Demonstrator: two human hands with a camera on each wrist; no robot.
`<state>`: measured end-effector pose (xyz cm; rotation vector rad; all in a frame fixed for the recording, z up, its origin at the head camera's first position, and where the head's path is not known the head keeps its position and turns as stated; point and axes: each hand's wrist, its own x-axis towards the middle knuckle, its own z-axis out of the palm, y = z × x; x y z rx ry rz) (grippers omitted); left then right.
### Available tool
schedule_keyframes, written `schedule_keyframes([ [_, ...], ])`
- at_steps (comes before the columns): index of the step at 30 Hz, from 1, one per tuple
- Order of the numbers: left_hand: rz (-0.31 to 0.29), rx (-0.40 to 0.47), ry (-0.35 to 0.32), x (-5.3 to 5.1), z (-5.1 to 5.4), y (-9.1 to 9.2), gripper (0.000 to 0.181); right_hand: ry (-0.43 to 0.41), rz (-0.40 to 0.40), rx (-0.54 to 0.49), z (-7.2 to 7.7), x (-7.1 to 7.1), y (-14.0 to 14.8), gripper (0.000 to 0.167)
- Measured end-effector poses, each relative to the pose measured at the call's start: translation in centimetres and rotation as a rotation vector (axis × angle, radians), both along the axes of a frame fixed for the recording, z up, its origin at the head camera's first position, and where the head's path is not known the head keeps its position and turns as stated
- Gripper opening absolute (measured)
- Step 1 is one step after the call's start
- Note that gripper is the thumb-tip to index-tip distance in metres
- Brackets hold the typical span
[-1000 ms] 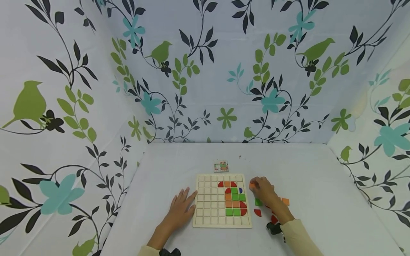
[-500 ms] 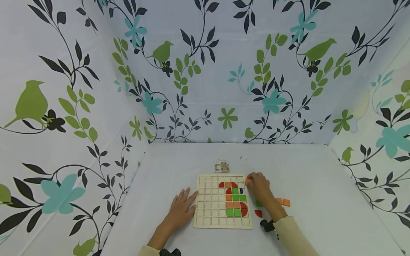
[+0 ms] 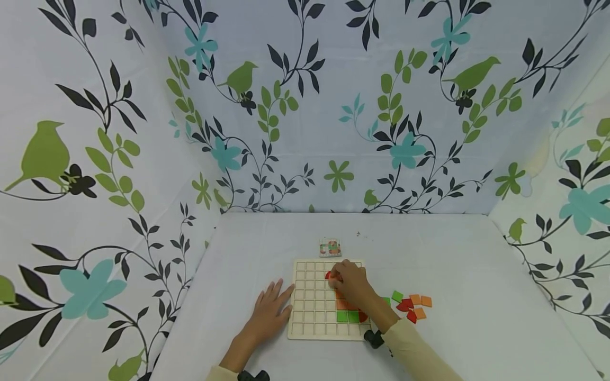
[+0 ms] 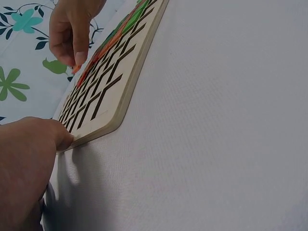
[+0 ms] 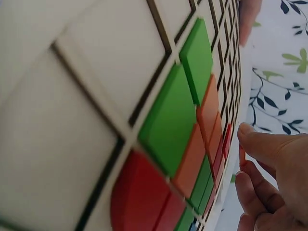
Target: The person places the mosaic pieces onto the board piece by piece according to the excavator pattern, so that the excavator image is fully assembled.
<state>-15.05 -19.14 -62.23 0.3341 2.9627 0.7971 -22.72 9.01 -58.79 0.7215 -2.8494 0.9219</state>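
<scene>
A wooden grid board [image 3: 310, 325] lies on the white table. Green, orange and red tiles fill several cells on its right side. My left hand [image 3: 270, 309] lies with fingers spread at the board's left edge. In the left wrist view, its thumb [image 4: 62, 136] touches the board near a corner. Over the upper middle of the board, my right hand [image 3: 353, 286] pinches a small orange tile [image 5: 242, 155] between thumb and fingers. That tile's full shape is hidden by the fingers. In the head view the right hand covers part of the tiled cells.
Right of the board lie loose pieces: a green square [image 3: 397, 296], orange squares [image 3: 420, 313] and red pieces [image 3: 412, 316]. A small picture card [image 3: 330, 247] sits behind the board. Patterned cloth [image 3: 335, 132] walls the table at the back and sides.
My right hand has moved left with the orange tile, from beside the board to over its upper middle. More loose pieces are uncovered at the right. The left hand has stayed put.
</scene>
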Motion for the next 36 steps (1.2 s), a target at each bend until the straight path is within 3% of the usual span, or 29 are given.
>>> schedule_keyframes([
  [11, 0.005, -0.008, -0.008, 0.1, 0.1, 0.0, 0.054, 0.084, 0.046, 0.096, -1.0, 0.7, -0.7, 0.009],
  [18, 0.016, -0.017, -0.014, 0.1, 0.1, 0.0, 0.055, 0.109, 0.084, 0.078, -1.0, 1.0, -0.6, 0.009],
  [23, 0.014, -0.006, 0.001, 0.1, 0.1, 0.1, 0.054, 0.122, 0.065, 0.072, -1.1, 1.2, -0.3, 0.009],
  [26, 0.011, -0.007, 0.006, 0.1, 0.2, 0.0, 0.054, 0.087, 0.017, 0.066, -1.1, 1.3, 0.4, 0.01],
  [29, 0.008, -0.014, -0.004, 0.0, 0.1, 0.0, 0.054, -0.009, -0.077, 0.044, -0.4, 1.5, 2.0, 0.014],
  [33, 0.009, -0.016, -0.012, 0.0, 0.1, 0.1, 0.055, -0.144, -0.239, -0.008, 0.7, 1.9, 5.4, 0.02],
  [36, 0.011, -0.009, -0.015, 0.0, 0.3, 0.2, 0.055, -0.179, -0.33, 0.01, 1.0, 2.5, 8.3, 0.023],
])
